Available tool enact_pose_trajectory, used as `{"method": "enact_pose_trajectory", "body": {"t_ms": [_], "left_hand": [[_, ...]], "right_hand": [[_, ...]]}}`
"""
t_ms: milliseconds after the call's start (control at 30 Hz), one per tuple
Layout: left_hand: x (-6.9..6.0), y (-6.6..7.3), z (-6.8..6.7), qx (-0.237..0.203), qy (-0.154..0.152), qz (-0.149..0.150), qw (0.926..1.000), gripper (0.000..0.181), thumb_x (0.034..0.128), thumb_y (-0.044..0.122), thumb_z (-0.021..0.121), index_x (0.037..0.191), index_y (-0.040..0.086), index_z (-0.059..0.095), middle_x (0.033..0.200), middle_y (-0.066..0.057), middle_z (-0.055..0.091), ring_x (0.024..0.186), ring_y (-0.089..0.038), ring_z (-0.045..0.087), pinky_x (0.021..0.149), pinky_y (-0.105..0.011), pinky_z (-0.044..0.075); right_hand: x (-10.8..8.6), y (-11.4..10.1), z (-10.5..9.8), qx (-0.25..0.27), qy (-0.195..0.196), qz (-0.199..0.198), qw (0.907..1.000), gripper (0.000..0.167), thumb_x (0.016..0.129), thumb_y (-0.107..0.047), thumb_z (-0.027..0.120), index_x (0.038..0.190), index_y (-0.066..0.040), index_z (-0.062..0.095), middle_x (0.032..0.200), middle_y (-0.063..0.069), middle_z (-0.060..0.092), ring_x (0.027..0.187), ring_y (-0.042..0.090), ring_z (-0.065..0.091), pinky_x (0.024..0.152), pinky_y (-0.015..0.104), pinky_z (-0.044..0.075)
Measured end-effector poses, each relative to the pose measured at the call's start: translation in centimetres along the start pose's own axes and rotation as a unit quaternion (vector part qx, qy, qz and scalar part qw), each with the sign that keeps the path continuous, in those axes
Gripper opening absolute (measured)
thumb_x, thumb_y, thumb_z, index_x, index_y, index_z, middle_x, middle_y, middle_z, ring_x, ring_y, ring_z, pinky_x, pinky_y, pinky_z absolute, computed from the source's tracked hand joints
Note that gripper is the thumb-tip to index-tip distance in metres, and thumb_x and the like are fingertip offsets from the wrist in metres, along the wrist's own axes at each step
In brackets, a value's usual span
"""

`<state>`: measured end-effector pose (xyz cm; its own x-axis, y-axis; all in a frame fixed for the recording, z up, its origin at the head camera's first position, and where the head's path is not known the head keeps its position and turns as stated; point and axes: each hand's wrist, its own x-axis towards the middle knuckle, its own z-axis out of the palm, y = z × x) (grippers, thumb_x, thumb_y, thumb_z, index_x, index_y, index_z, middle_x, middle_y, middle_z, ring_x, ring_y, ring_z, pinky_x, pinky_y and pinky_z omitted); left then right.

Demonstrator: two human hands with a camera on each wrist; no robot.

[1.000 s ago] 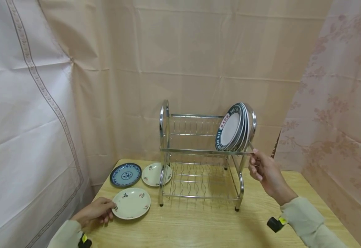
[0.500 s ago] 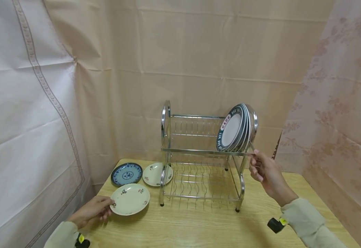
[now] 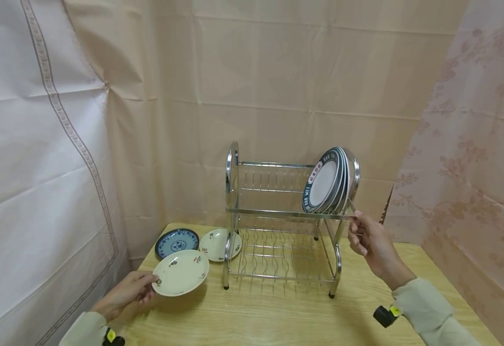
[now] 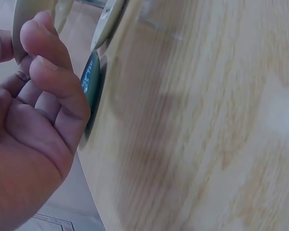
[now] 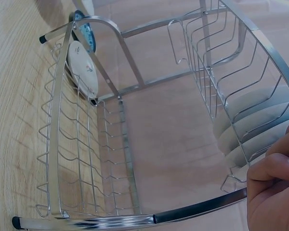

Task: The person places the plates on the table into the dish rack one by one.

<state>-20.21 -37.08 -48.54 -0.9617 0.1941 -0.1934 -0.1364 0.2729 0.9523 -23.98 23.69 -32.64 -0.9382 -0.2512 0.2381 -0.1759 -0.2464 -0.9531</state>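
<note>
My left hand (image 3: 127, 291) pinches the left rim of a cream plate with small flower prints (image 3: 180, 273), which is tilted and raised above the table. In the left wrist view the fingers of the left hand (image 4: 38, 96) curl at that plate's edge (image 4: 20, 29). My right hand (image 3: 374, 247) grips the front right corner of the metal dish rack's upper tier (image 3: 277, 213). Several dark-rimmed white plates (image 3: 322, 182) lean together at the right end of that tier. In the right wrist view the right hand (image 5: 277, 180) is at the rack's frame beside them.
Behind the raised plate, a blue patterned plate (image 3: 175, 236) and another cream plate (image 3: 217, 244) lie on the wooden table (image 3: 269, 317). The second cream plate is partly behind the rack's left leg. The rack's lower tier (image 3: 277, 275) holds no plates. Cloth hangs around the table.
The left hand has lifted the cream plate off the table, moving it slightly up and away, so it now overlaps the blue plate's near edge in view. The right hand keeps its grip.
</note>
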Motion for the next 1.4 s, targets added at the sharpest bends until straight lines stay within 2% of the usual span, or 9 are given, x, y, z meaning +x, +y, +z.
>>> {"method": "enact_pose_trajectory", "body": {"t_ms": [100, 633, 1000, 1400], "left_hand": [[0.0, 0.5, 0.1, -0.005, 0.000, 0.006, 1.0000, 0.029, 0.1067, 0.021, 0.051, 0.098, -0.001, 0.066, 0.076, -0.003, 0.064, 0.062, -0.009, 0.056, 0.055, -0.020, 0.046], [-0.4, 2.7, 1.8, -0.038, -0.010, -0.005, 0.9992, 0.029, 0.1071, 0.024, 0.052, 0.107, -0.002, 0.064, 0.079, -0.004, 0.064, 0.064, -0.010, 0.056, 0.055, -0.020, 0.046], [-0.7, 4.3, 2.6, -0.041, -0.032, 0.014, 0.9986, 0.033, 0.1073, 0.029, 0.053, 0.107, -0.002, 0.066, 0.078, -0.003, 0.064, 0.064, -0.010, 0.055, 0.055, -0.020, 0.045], [-0.7, 5.8, 4.2, -0.046, -0.053, 0.026, 0.9972, 0.033, 0.1068, 0.029, 0.054, 0.109, -0.003, 0.065, 0.079, -0.004, 0.065, 0.064, -0.010, 0.055, 0.055, -0.020, 0.045]], "right_hand": [[0.0, 0.0, 0.0, 0.002, 0.000, 0.000, 1.0000, 0.039, 0.113, -0.033, 0.040, 0.082, -0.015, 0.055, 0.066, -0.004, 0.054, 0.045, 0.005, 0.043, 0.043, 0.016, 0.036], [-0.1, 0.1, 0.1, 0.004, 0.005, -0.002, 1.0000, 0.039, 0.113, -0.033, 0.039, 0.083, -0.015, 0.056, 0.066, -0.005, 0.054, 0.045, 0.004, 0.042, 0.043, 0.016, 0.036], [-0.2, 0.0, 0.2, 0.004, -0.005, -0.007, 1.0000, 0.039, 0.114, -0.032, 0.039, 0.083, -0.014, 0.056, 0.066, -0.004, 0.054, 0.047, 0.004, 0.043, 0.043, 0.015, 0.036], [-0.1, 0.1, 0.2, -0.006, -0.004, -0.005, 1.0000, 0.041, 0.114, -0.033, 0.038, 0.082, -0.014, 0.055, 0.064, -0.004, 0.053, 0.047, 0.005, 0.041, 0.043, 0.016, 0.035]]}}
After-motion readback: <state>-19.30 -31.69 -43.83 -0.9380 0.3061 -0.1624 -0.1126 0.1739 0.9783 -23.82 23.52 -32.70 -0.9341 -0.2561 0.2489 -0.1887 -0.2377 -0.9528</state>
